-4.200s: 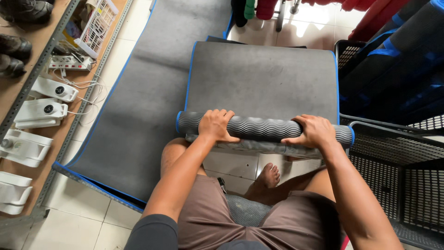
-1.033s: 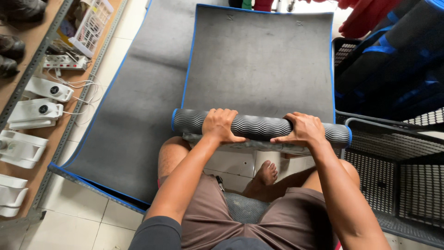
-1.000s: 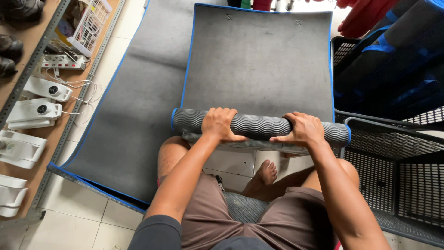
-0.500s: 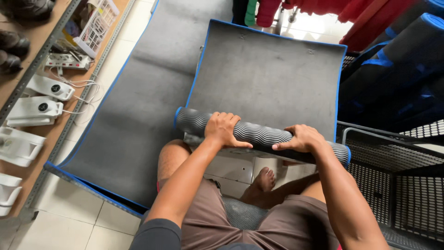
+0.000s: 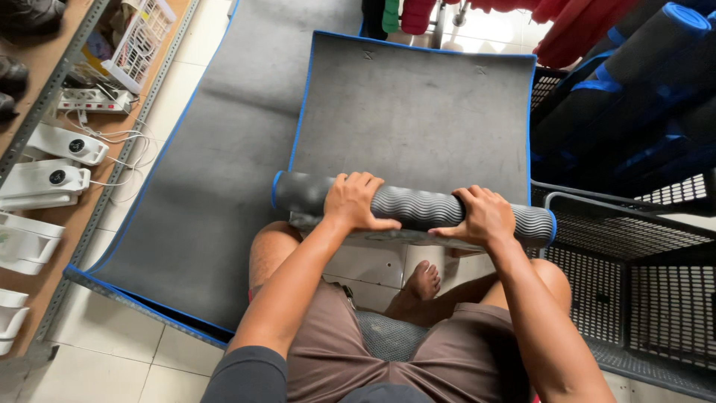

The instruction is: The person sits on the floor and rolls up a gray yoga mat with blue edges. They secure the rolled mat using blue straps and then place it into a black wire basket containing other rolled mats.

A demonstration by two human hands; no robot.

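**Both hands clamped on part-rolled mat**

1. Left hand (image 5: 356,201): palm down on the roll (image 5: 414,207), fingers curled over its top, thumb along the near side. It sits nearer the roll's left end.

2. Right hand (image 5: 483,216): same grip, fingers wrapped over the roll nearer its right end. The 2 hands are apart, with a ribbed stretch of roll showing between them.

3. Mat (image 5: 414,112): grey with blue edging, lying flat on the floor from the roll to its far edge. The roll is the mat's near end, wound up and lying crosswise just above the person's knees.

4. Second mat (image 5: 201,194): grey, blue-edged, spread flat under the first and out past its left edge.

5. Surroundings: black wire basket (image 5: 634,291) just right of the roll; rolled dark mats (image 5: 626,82) stacked beyond it; shelf (image 5: 52,186) along the left with white devices (image 5: 63,145). A bare foot (image 5: 421,283) rests on the tiled floor beneath the roll.
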